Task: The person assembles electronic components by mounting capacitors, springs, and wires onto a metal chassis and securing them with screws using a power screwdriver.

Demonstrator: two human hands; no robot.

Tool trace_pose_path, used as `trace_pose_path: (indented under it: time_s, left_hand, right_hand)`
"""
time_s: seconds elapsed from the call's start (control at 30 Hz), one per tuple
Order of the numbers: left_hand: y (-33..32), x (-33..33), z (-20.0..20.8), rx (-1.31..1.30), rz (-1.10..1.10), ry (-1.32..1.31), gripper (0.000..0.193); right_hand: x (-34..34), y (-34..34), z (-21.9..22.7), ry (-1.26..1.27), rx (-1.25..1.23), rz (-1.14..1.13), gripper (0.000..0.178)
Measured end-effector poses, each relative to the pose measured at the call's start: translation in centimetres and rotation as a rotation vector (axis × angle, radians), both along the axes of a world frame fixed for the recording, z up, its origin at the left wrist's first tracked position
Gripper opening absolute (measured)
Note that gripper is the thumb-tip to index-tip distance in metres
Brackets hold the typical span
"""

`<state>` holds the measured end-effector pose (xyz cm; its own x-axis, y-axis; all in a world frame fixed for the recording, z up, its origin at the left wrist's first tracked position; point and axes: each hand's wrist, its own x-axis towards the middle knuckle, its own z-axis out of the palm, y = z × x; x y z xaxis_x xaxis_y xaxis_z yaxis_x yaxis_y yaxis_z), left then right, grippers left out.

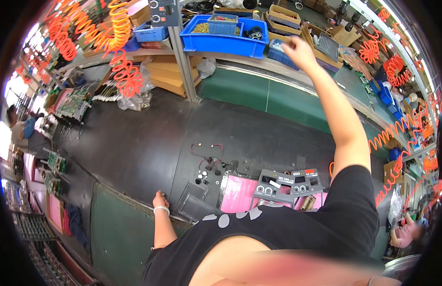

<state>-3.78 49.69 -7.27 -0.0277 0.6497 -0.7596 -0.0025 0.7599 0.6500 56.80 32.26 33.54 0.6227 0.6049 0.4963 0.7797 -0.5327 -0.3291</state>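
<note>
My right hand is stretched far forward over a small blue bin on the raised shelf. Its fingers are curled in, and whatever they hold is hidden. Low at the near edge of the dark bench, my left hand is closed, with nothing visible in it. Beside it lie black slotted panels. Grey control-panel faceplates with dials rest on a pink sheet in front of me. Coiled metal springs sit by them. Black knobs and small parts lie with a thin red-and-black cable.
A large blue tray holds brass-coloured fasteners and a smaller bin. Cardboard boxes stand right of it. A metal post rises at the bench's far side. Orange coiled hoses hang overhead and at right. Other people work at the sides.
</note>
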Motion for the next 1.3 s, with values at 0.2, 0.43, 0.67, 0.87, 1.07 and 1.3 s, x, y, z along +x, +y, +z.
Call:
trace_pose_path:
  time_s: [0.2,0.43,0.67,0.87,1.07,1.3]
  left_hand:
    - [1.7,-0.8,-0.6,-0.223,0.097,-0.111,0.04]
    - [2.4,-1.2,0.6,-0.325,0.081,-0.109,0.042]
    - [3.0,0.7,-0.5,-0.343,0.046,-0.11,0.042]
    - [2.4,-1.4,0.5,-0.323,0.106,-0.015,0.042]
    - [2.6,-0.8,0.4,-0.335,0.048,-0.058,0.042]
    - [2.7,-0.8,0.4,-0.343,0.052,-0.05,0.041]
  right_hand:
    - [17.4,5.2,2.6,-0.214,-0.015,-0.36,0.07]
    - [20.5,7.6,1.6,-0.187,-0.226,-0.516,0.06]
    - [29.1,4.6,2.0,-0.086,-0.157,-0.299,0.06]
    - [23.0,7.4,1.3,-0.283,-0.161,-0.297,0.044]
    - [17.6,4.9,6.4,-0.237,-0.235,-0.339,0.044]
    - [15.0,2.7,10.4,-0.216,-0.144,-0.29,0.046]
